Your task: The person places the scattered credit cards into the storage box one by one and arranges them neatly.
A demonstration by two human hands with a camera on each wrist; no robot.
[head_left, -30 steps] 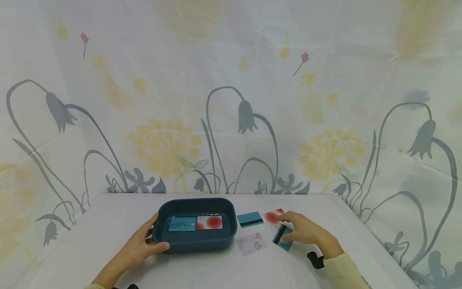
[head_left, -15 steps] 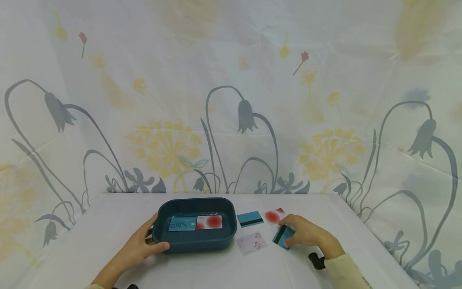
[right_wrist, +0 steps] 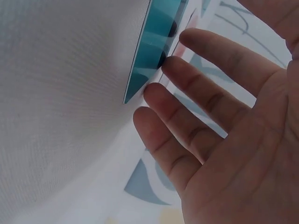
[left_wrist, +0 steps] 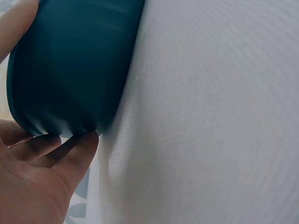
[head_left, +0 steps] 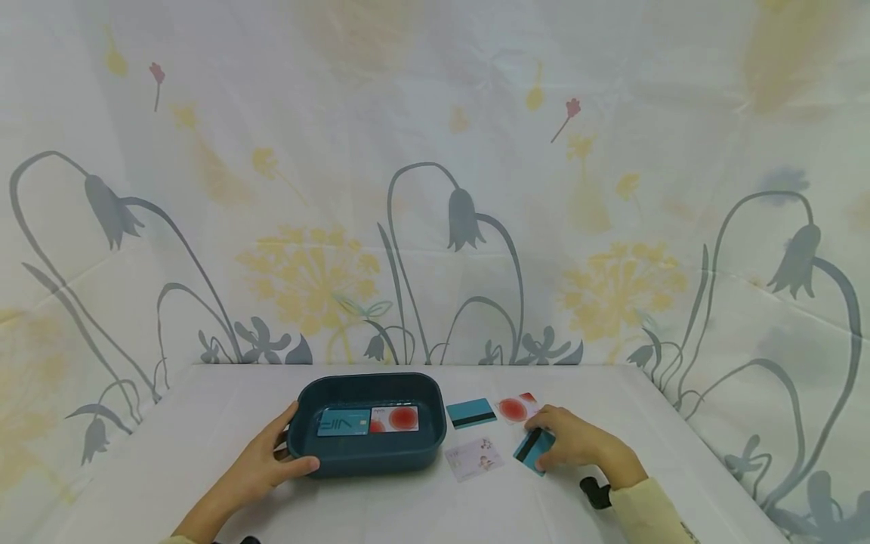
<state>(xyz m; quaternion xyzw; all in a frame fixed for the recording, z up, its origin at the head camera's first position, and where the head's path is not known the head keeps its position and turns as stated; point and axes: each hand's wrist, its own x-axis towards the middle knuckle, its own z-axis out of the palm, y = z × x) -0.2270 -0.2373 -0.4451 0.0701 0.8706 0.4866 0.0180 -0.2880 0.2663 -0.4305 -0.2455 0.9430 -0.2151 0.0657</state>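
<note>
My left hand [head_left: 261, 457] grips the left end of a dark teal plastic tub [head_left: 381, 463]. Its thumb lies along the near wall and its fingers curve about the left end; in the left wrist view the fingertips press the tub's wall [left_wrist: 70, 70]. Over on the right, my right hand [head_left: 581, 440] pinches a blue bank card [head_left: 530, 446] with a black stripe, thumb at the near edge, fingers at the far edge. The right wrist view has the fingertips [right_wrist: 173, 67] against the blue card's edge [right_wrist: 149, 60]; the thumb's contact is out of sight there.
Inside the tub lie a blue card [head_left: 343, 422] and a red-and-white card [head_left: 396, 418]. On the white table [head_left: 408, 514], between tub and right hand, are a striped blue card [head_left: 471, 412], a red-circle card [head_left: 514, 409] and a pale patterned card [head_left: 473, 459]. A flowered cloth [head_left: 435, 113] hangs behind.
My right hand's fingers and thumb have closed on the striped blue card's edges, and the card has shifted slightly. The left hand and the tub have stayed put.
</note>
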